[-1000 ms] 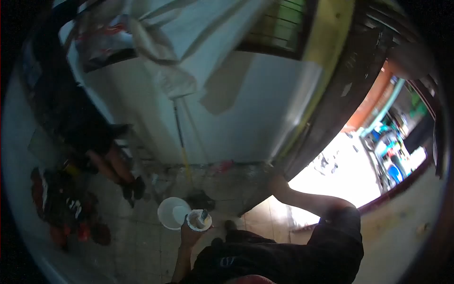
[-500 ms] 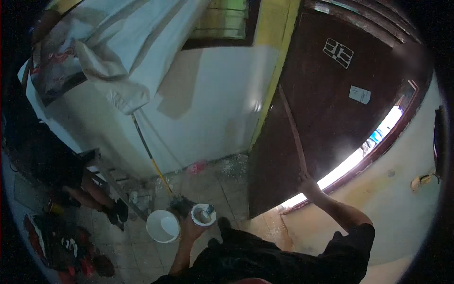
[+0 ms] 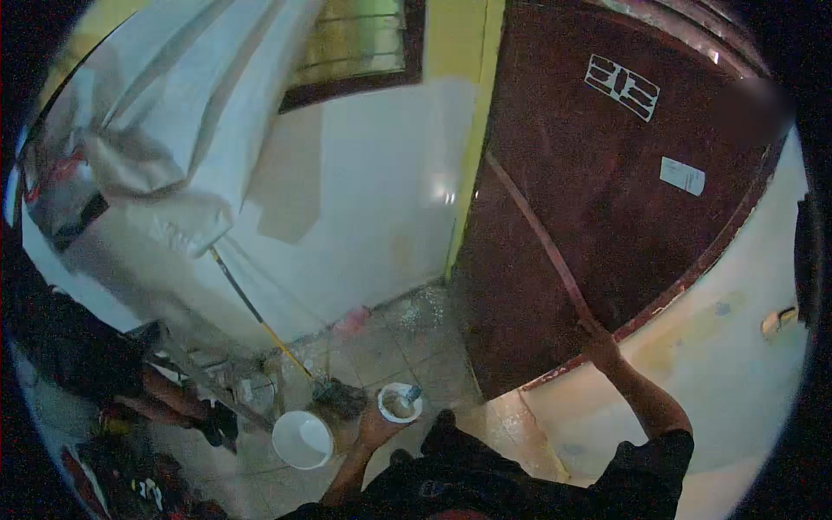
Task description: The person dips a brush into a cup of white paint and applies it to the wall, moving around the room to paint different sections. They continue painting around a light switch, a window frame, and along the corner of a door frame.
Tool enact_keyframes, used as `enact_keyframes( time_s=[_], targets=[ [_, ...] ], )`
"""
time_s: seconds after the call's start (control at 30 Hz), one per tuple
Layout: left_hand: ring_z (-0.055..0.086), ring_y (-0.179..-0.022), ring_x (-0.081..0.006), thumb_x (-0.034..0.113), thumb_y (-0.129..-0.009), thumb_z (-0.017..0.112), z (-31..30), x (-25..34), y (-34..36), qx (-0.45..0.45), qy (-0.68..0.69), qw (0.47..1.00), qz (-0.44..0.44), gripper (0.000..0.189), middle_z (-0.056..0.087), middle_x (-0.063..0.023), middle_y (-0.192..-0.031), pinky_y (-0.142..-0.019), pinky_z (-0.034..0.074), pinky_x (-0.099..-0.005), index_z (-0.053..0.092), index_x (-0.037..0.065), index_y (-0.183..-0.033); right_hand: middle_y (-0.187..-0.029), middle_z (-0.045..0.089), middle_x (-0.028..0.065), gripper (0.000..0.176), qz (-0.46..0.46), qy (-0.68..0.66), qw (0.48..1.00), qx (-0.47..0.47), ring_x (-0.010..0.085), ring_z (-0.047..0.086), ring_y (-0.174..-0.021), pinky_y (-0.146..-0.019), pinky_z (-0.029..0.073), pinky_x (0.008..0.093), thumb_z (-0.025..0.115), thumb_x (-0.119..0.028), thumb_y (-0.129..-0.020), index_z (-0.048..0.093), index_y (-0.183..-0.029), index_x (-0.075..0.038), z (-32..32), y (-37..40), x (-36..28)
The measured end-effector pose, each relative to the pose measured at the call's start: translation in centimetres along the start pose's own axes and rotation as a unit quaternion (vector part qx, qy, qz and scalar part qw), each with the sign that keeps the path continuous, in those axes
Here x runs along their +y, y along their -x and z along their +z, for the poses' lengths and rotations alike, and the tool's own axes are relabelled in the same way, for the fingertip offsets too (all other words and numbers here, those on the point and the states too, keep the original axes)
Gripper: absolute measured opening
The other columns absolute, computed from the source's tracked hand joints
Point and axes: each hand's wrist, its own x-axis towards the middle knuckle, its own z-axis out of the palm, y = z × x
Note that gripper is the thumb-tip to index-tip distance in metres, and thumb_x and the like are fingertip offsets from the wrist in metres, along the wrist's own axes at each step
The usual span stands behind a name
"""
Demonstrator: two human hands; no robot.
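My left hand (image 3: 373, 428) is wrapped round a small white tub (image 3: 384, 410), held upright over the floor. Inside it is pale stuff, and a paintbrush (image 3: 411, 395) leans on the rim. With my right arm stretched out, my right hand (image 3: 600, 341) is closed at the lower end of a long reddish wooden strip (image 3: 539, 236), which runs across a dark brown door (image 3: 598, 199). The fingertips are partly hard to make out. The door sits against its frame, and two pale stickers show on it.
A white bucket (image 3: 286, 449) stands on the tiles near my left hand, beside a long-handled broom (image 3: 282, 347). Another person (image 3: 78, 347) stands at the left, by a ladder (image 3: 208, 386). White sheeting (image 3: 199, 95) hangs along the wall. A pink item (image 3: 352, 320) lies at the wall's foot.
The door has swung shut with my right hand on its strip, and the bright gap along its edge is gone. The view has shifted; my left hand still holds the tub.
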Motion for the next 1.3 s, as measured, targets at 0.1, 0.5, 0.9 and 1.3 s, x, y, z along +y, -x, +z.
enact_keyframes(
  time_s=[0.1,0.5,0.9,1.3],
  targets=[
    [0.071,-0.118,-0.0303,0.040,-0.072,0.100,1.1,0.9,-3.3,-0.026,0.015,1.000,0.004,0.085,0.073,-0.0144,-0.127,-0.105,0.055,-0.0438,0.059,0.004,-0.138,-0.158,0.053,0.0171,0.049,0.026,0.034,0.999,-0.026,0.0327,0.041,-0.153,-0.131,0.024,0.0489,0.060,-0.025,-0.095,0.065,-0.142,-0.009,-1.5,0.2,-1.8],
    [0.070,-0.121,-0.0332,0.053,-0.066,0.101,5.2,9.1,-18.0,-0.037,-0.105,0.992,-0.064,0.099,0.072,-0.0179,-0.129,-0.106,0.056,-0.0443,0.056,0.002,-0.137,-0.150,0.059,0.0174,0.045,0.192,-0.076,0.975,-0.086,0.0396,0.047,-0.146,-0.122,0.033,0.0608,0.062,-0.027,-0.097,0.067,-0.139,-0.012,-6.9,-2.8,-4.5],
    [0.070,-0.118,-0.0410,0.044,-0.077,0.094,9.4,9.0,-27.1,-0.064,-0.176,0.982,0.037,0.080,0.070,-0.0183,-0.130,-0.100,0.055,-0.0484,0.060,0.008,-0.140,-0.119,0.074,0.0120,0.049,0.242,-0.593,0.767,-0.035,0.0277,0.070,-0.104,-0.093,0.057,0.0423,0.076,-0.034,-0.101,0.065,-0.141,-0.009,-3.5,-23.5,-16.1],
    [0.068,-0.119,-0.0408,0.031,-0.076,0.092,2.8,6.5,-42.1,0.043,0.010,0.999,0.023,0.062,0.072,-0.0189,-0.129,-0.101,0.055,-0.0497,0.070,0.009,-0.131,-0.111,0.077,0.0146,0.026,0.180,-0.560,0.805,0.069,0.0193,0.072,-0.105,-0.093,0.057,0.0358,0.072,-0.025,-0.105,0.077,-0.120,-0.004,-2.0,-40.5,-11.6]
  ],
)
